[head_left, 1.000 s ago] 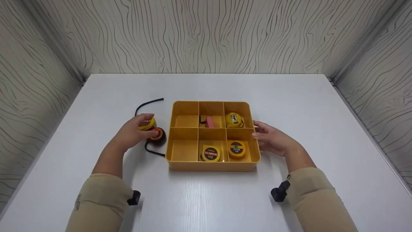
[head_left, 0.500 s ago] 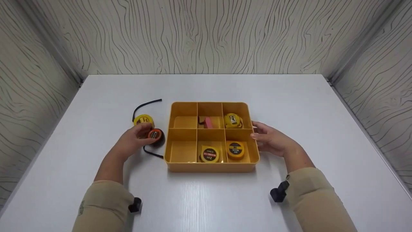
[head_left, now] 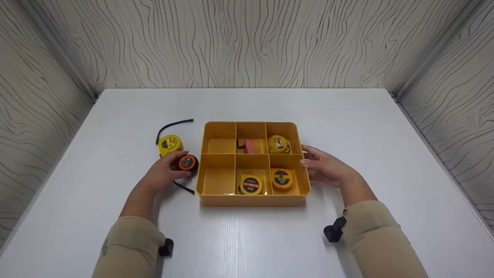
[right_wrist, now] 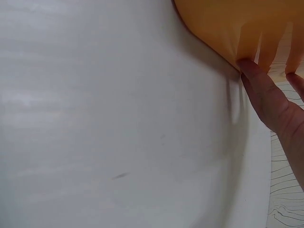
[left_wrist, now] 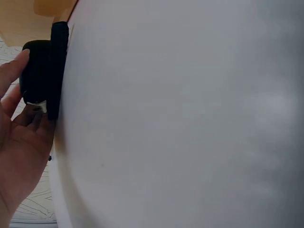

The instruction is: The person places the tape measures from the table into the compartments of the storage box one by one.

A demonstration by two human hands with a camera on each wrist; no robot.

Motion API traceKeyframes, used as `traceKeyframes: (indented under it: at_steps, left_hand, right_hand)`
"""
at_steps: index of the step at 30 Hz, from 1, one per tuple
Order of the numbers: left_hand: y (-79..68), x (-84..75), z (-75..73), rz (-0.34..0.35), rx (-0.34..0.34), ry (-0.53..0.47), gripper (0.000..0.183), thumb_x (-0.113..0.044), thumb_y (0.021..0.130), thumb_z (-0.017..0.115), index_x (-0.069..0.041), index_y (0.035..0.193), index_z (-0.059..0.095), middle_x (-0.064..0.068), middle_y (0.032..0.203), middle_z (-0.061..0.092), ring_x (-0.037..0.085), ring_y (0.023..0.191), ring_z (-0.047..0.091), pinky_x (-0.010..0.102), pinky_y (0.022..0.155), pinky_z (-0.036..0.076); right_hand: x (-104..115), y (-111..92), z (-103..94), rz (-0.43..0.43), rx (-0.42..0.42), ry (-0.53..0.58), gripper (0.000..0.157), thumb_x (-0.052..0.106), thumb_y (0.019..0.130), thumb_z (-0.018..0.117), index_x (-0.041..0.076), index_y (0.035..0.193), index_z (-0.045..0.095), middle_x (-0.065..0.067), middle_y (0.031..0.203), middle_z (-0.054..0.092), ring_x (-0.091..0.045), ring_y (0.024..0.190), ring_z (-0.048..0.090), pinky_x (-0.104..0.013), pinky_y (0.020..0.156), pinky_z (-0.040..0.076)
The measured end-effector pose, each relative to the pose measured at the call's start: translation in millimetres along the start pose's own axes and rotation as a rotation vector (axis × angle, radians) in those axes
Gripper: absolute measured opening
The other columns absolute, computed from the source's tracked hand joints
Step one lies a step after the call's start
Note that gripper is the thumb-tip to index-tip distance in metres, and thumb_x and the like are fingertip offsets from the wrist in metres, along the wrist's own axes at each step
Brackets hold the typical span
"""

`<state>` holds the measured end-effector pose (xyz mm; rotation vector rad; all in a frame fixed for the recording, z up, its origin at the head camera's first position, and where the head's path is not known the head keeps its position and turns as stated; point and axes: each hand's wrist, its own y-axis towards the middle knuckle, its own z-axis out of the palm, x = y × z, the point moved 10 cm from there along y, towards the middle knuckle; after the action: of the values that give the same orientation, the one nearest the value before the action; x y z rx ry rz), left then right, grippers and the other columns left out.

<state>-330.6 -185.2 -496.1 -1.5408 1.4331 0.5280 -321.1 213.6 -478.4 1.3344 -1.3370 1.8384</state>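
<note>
My left hand (head_left: 163, 172) grips a black tape measure (head_left: 187, 163) with an orange ring, left of the tray; its black strap trails toward the tray. In the left wrist view, thumb and fingers lie on either side of the black tape measure (left_wrist: 37, 71). Just behind that hand lies a yellow tape measure (head_left: 170, 143) with a black strap. Extended fingers of my right hand (head_left: 326, 166) touch the right wall of the orange-yellow divided tray (head_left: 254, 200). In the right wrist view, the thumb of my right hand (right_wrist: 273, 102) rests against the tray wall (right_wrist: 213, 28).
In the tray are a pink item (head_left: 249, 146) with a black strap at back middle, a yellow tape measure (head_left: 278, 144) at back right, a yellow tape measure (head_left: 251, 184) at front middle and an orange one (head_left: 282, 179) at front right. Patterned walls (head_left: 247, 46) surround the white table (head_left: 247, 104).
My left hand has drawn back from the yellow tape measure and closed around the black one, shifting it slightly. The yellow one is now more exposed. My right hand stays at the tray.
</note>
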Motion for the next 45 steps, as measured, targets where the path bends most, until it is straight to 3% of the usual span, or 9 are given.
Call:
traceKeyframes:
  at_steps: [8,18,28,34,45]
  left_hand:
    - [0.2,0.4,2.4,0.003,-0.001,0.014,0.076,-0.030,0.073,0.076,-0.028,0.138,0.038,0.004,0.136,0.042,0.026,0.127,0.035,0.048,0.106,0.027]
    - [2.1,2.1,2.9,0.012,-0.023,0.044,0.067,-0.031,0.067,0.080,-0.022,0.125,0.049,0.003,0.124,0.052,0.024,0.119,0.043,0.045,0.103,0.034]
    - [-2.1,-0.8,2.6,0.015,-0.031,0.041,0.064,-0.031,0.067,0.081,-0.021,0.122,0.050,0.002,0.120,0.054,0.022,0.114,0.047,0.041,0.099,0.039]
    - [-4.7,-9.6,-4.1,0.001,-0.026,0.011,0.071,-0.031,0.066,0.081,-0.020,0.127,0.048,0.004,0.126,0.051,0.023,0.118,0.045,0.041,0.099,0.040]
    - [-12.2,-40.5,-22.8,0.031,-0.052,0.067,0.074,-0.035,0.065,0.081,-0.019,0.128,0.046,0.005,0.125,0.051,0.024,0.118,0.044,0.041,0.099,0.040]
  right_hand:
    - [0.6,-0.1,-0.3,0.000,-0.004,0.002,0.071,0.023,0.086,0.063,0.024,0.145,0.023,-0.005,0.148,0.023,-0.030,0.131,0.032,-0.050,0.098,0.037]
    - [-0.5,0.4,-0.8,-0.005,-0.006,-0.023,0.072,0.024,0.087,0.062,0.024,0.146,0.021,-0.007,0.148,0.022,-0.031,0.131,0.032,-0.050,0.097,0.038]
    - [-1.4,1.8,-1.8,-0.012,-0.011,-0.030,0.071,0.024,0.087,0.062,0.024,0.146,0.021,-0.006,0.147,0.024,-0.028,0.131,0.032,-0.050,0.098,0.038]
    - [0.2,0.9,-0.3,-0.014,-0.006,-0.026,0.070,0.023,0.088,0.061,0.024,0.146,0.021,-0.006,0.147,0.024,-0.028,0.132,0.031,-0.049,0.098,0.037]
    - [0.2,1.6,-0.9,-0.010,-0.008,-0.028,0.070,0.024,0.088,0.061,0.024,0.146,0.021,-0.007,0.147,0.024,-0.029,0.132,0.031,-0.050,0.098,0.037]
